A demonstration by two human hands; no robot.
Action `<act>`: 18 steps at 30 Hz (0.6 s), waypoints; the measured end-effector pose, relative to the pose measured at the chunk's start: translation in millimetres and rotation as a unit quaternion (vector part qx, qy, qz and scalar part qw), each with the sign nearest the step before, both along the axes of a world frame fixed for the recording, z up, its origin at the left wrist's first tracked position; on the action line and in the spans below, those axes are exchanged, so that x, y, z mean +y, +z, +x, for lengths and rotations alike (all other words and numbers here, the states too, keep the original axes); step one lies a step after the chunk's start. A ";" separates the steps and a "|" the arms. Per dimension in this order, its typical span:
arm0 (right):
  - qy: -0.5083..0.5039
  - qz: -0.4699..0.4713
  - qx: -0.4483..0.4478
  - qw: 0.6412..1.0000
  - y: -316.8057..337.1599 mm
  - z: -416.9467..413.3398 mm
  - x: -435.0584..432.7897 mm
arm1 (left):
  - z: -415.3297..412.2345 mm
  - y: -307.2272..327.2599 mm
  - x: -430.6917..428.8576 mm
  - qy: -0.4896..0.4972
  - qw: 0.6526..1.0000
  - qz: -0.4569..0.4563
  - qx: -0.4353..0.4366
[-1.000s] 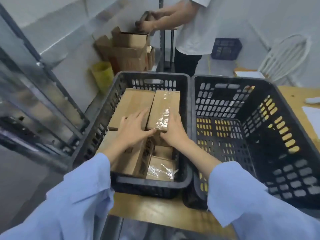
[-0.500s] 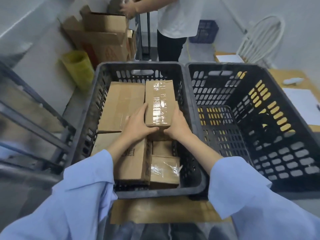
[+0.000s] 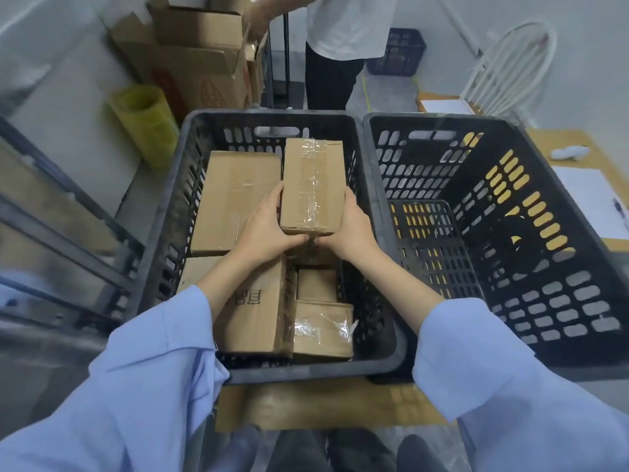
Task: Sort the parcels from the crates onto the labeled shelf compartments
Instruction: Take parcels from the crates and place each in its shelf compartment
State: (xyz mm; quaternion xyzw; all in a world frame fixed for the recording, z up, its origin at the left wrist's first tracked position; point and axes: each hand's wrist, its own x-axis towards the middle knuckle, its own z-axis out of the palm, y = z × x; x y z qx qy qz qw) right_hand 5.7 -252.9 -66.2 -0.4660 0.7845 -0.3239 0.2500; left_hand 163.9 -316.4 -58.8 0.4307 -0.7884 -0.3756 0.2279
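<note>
A long brown taped parcel (image 3: 311,185) is held above the left black crate (image 3: 170,206). My left hand (image 3: 265,229) grips its near left side and my right hand (image 3: 350,229) grips its near right side. Under and around it the crate holds several more cardboard parcels: a wide flat one (image 3: 231,202) at the back left, a printed one (image 3: 255,311) at the front, and a small taped one (image 3: 321,330) at the front right. The right black crate (image 3: 531,172) has no parcels in it.
Metal shelf rails (image 3: 61,240) run along the left. Both crates stand on a wooden table (image 3: 326,403). Behind them are open cardboard boxes (image 3: 194,59), a yellow roll (image 3: 146,124), a person in a white shirt (image 3: 343,39), a white chair (image 3: 507,69) and papers (image 3: 589,202) at the right.
Both hands have closed on the long taped parcel and raised its near end off the other boxes. The view has tilted down toward the crates.
</note>
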 end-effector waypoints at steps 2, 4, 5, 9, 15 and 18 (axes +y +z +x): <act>0.005 -0.023 0.001 1.000 10.9 0.6 2.6 | 2.3 7.7 0.8 0.002 1.000 -0.014 0.012; 0.013 -0.043 0.003 0.999 22.5 0.6 4.5 | 4.7 16.6 3.0 0.013 0.999 -0.031 0.022; 0.019 -0.051 0.005 0.999 29.5 0.9 5.7 | 5.7 21.7 5.3 0.019 0.999 -0.037 0.029; 0.058 -0.085 0.013 0.995 55.6 0.3 10.9 | 10.9 45.7 17.9 0.052 0.996 -0.055 0.052; 0.151 -0.136 0.018 0.979 99.9 5.5 25.2 | 26.3 83.9 54.2 0.132 0.985 -0.100 0.056; 0.210 -0.155 0.016 0.965 118.3 14.6 33.3 | 39.0 102.1 85.1 0.193 0.972 -0.116 0.068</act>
